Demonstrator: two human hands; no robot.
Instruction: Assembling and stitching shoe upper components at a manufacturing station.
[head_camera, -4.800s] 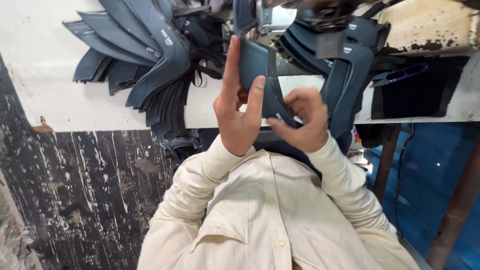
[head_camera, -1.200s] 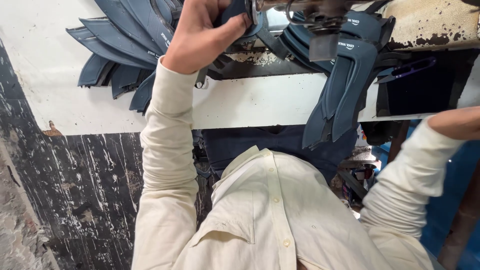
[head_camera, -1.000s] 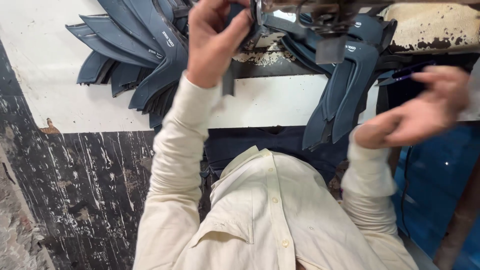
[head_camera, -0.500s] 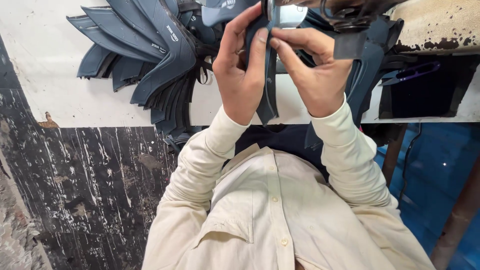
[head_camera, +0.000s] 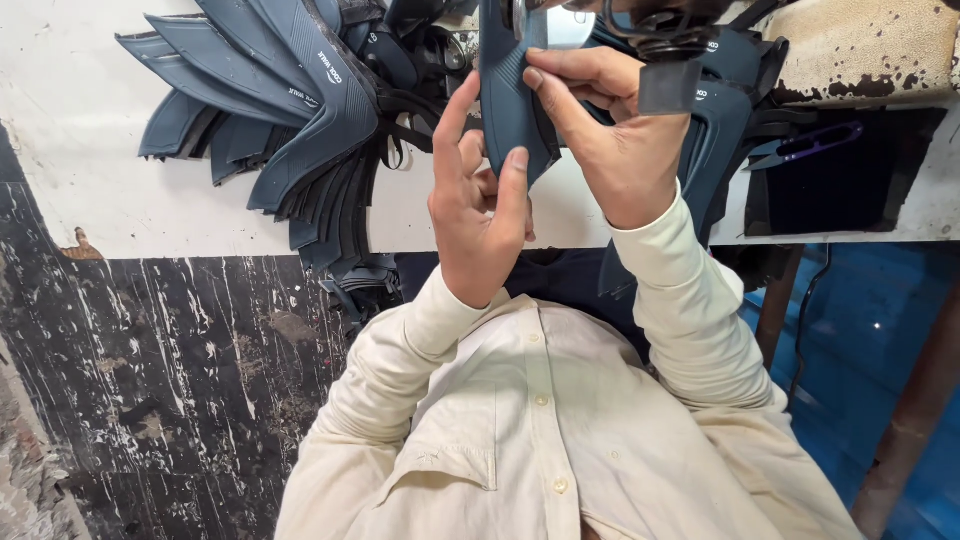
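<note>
White worktop carries a fanned heap of dark blue moulded straps. One dark blue moulded strap piece, now raised to the machine, is pinched by left hand and right hand, both returned to it.

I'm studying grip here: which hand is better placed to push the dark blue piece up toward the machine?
Left, probably: the left hand pinches the dark blue piece at its lower end, from below; the right hand grips across its upper part.

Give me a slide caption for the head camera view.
Both hands, left hand and right hand, hold a dark blue shoe piece beside a fanned stack of similar pieces.
</note>
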